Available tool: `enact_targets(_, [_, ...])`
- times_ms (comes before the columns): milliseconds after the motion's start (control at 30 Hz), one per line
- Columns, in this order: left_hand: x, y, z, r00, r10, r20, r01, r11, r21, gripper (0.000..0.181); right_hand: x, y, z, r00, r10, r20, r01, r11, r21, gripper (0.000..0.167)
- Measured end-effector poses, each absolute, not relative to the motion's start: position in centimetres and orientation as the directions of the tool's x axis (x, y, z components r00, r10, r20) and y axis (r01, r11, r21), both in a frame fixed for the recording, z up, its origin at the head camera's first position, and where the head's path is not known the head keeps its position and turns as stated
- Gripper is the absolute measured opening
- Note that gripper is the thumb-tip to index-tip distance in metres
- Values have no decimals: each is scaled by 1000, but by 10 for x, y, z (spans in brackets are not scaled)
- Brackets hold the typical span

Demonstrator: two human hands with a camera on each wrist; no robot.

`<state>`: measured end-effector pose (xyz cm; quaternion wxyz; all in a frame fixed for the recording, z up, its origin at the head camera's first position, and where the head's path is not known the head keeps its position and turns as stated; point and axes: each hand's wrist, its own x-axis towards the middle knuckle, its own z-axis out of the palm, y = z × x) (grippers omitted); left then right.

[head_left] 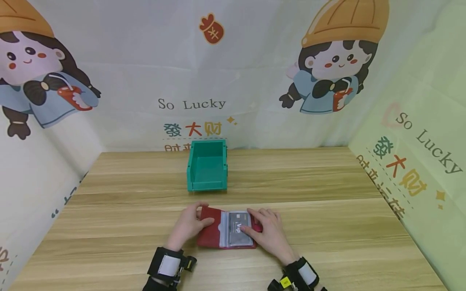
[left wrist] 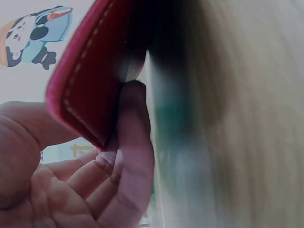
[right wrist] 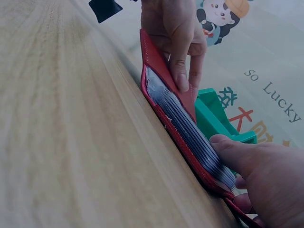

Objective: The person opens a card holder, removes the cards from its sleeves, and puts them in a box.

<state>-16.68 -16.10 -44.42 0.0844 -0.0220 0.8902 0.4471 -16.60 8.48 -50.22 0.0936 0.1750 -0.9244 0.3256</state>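
A red card holder (head_left: pixel 209 236) lies opened out on the table, its cover edged with stitching in the left wrist view. Clear plastic sleeves (right wrist: pixel 187 135) form a thick stack inside, and the top one shows a grey card (head_left: pixel 238 239) lettered "Vip". My left hand (head_left: pixel 189 223) grips the left cover flap, thumb on its inner face and fingers behind; that flap is tilted up off the table. On the opposite side, my right hand (head_left: pixel 270 232) holds the holder's right edge. Its thumb rests on the sleeves, while the other fingers are partly hidden at the edge.
A green plastic bin (head_left: pixel 207 165) stands behind the card holder, toward the back of the wooden table (head_left: pixel 309 178). Printed cloth walls (head_left: pixel 262 48) enclose the back and sides. Both wrists wear black straps with cameras.
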Motion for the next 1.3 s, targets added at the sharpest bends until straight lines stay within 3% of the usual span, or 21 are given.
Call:
enact_targets(433, [-166,-162,-453,-991,-9,-130,-98,709,698,49,-166,85,-502,-920,-270,284,-389,724,-571,52])
enact_targets(767, [-162,-149,-451,-1000,21,16,27,807,591,31,-165,85,-502,-919,-268,289,-390,726,-567,52])
enact_targets(900, [-160,-141,-452,-992,97,84,128,793,595,18,-165,85,-502,-918,-266,293,-391,726,-566,52])
enact_targets(1067, [-158,-133,-455,-984,161,81,176,758,628,2,-165,85,-504,-915,-267,301,-396,733,-553,51])
enact_targets(1300, [-159,-127,-457,-987,150,63,154,737,658,12,-165,84,-503,-914,-265,306,-396,742,-540,51])
